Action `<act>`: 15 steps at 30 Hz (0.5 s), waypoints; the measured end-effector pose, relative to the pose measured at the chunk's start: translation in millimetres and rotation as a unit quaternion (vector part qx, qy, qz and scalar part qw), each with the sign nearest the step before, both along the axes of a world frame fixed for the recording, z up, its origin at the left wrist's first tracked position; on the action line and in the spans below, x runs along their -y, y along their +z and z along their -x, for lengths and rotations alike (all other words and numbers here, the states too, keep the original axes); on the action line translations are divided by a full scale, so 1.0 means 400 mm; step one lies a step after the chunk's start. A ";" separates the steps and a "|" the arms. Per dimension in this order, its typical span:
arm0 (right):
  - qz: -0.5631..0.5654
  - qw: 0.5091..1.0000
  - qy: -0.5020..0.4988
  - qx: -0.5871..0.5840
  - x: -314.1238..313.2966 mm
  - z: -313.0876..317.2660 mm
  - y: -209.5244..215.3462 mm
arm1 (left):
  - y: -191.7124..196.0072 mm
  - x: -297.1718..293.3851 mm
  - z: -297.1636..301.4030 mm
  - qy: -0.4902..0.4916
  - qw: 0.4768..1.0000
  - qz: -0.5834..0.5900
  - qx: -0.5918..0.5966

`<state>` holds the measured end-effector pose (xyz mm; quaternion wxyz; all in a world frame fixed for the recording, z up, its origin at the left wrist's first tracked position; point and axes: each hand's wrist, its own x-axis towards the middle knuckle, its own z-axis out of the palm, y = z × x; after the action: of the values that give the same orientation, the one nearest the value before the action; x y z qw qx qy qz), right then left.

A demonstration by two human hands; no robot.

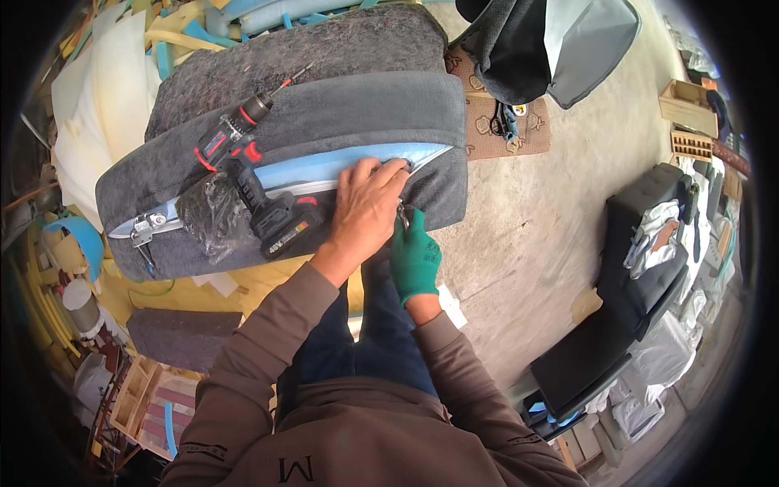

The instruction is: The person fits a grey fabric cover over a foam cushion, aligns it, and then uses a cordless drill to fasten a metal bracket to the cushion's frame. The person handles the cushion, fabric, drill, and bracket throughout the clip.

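In the head view, see the near edge of the grey cushion (365, 105) close by the wearer's legs (393, 345), the right end over bare concrete floor (519, 211). Open room mainly to the right, as far as a black padded seat (580, 361); tight on the left, with pale foam sheets (101, 122) heaped beside the far left side. Just past the far edge, a darker grey block (316, 45), closing off room there.

Across the cushion's left half, in the way, a cordless drill (251, 187) with bit toward the far right, and crumpled clear plastic (213, 217) against its handle. At the left tip of the opening, a silver metal fitting (148, 227). Off the right end, scissors (497, 126) on brown patterned cloth (529, 136).

Lies mid-scene, slightly left; runs its long axis left to right, right end a little farther off. Shows a light blue strip (304, 168) along the opening.

Bare left hand (363, 207): fingers drawn together at the opening's right part; cannot tell if pinching. Green-gloved right hand (415, 258): fingers curled round a small metal tool (403, 214), just nearer.
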<state>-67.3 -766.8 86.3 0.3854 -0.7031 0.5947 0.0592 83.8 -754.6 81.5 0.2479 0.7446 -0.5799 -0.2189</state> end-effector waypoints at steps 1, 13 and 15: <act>0.018 1.000 0.009 0.005 -0.006 0.003 0.000 | 0.000 -0.002 0.003 0.001 1.000 0.006 0.010; 0.013 0.991 0.055 0.120 -0.054 0.130 0.040 | 0.005 -0.003 0.011 0.038 0.999 -0.013 -0.022; 0.073 0.990 0.035 0.119 -0.033 0.141 0.049 | 0.002 0.003 0.019 0.056 0.998 -0.016 -0.038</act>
<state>-123.5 -753.8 105.7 0.3989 -0.7519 0.5219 -0.0552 76.3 -755.7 82.4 0.2694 0.7709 -0.5240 -0.2420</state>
